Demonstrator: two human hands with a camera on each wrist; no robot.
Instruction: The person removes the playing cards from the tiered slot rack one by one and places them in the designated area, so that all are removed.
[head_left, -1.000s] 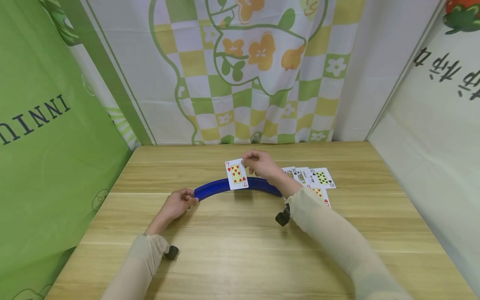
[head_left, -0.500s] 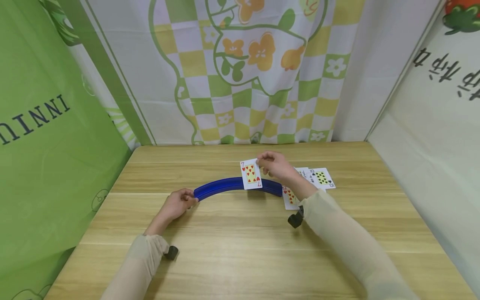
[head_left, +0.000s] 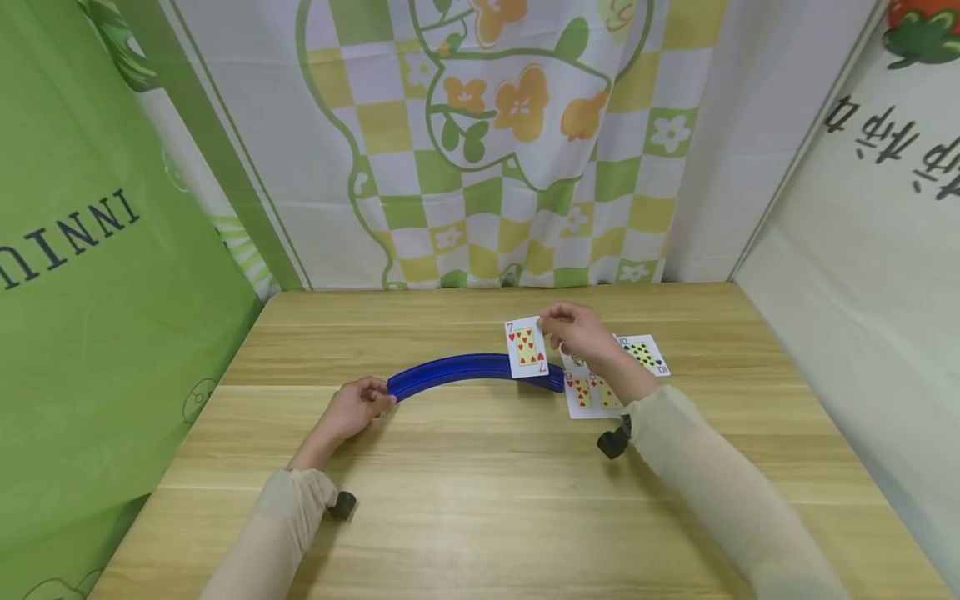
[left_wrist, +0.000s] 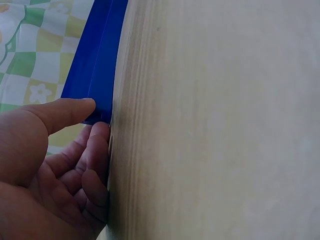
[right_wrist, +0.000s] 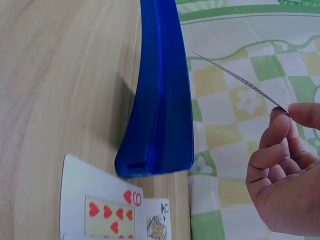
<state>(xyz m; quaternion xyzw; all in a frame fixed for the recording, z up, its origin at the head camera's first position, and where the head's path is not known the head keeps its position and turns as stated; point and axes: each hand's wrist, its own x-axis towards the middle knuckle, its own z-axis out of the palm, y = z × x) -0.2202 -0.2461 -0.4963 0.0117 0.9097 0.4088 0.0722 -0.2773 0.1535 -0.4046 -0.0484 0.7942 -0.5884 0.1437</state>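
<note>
In the head view, my right hand [head_left: 585,333] pinches a seven of hearts playing card [head_left: 528,347] by its upper right corner. The card is held above the right part of a curved blue card holder [head_left: 450,368]. Seen nearly edge-on in the right wrist view, the card [right_wrist: 242,80] is apart from the holder [right_wrist: 167,100]. At the holder's left end, my left hand [head_left: 352,412] grips it, with the thumb on top and the other fingers curled by the end, as the left wrist view shows. No cards are visible in the holder's groove.
Several playing cards lie face up right of the holder, partly hidden under my right arm. Among them are a ten of spades [head_left: 642,356] and a hearts card [right_wrist: 100,200]. The wooden table [head_left: 480,500] meets a checked curtain [head_left: 510,208] at the back.
My right hand has carried the seven of hearts to the right along the blue holder. More cards under the arm now show on its left side. The left hand has stayed put.
</note>
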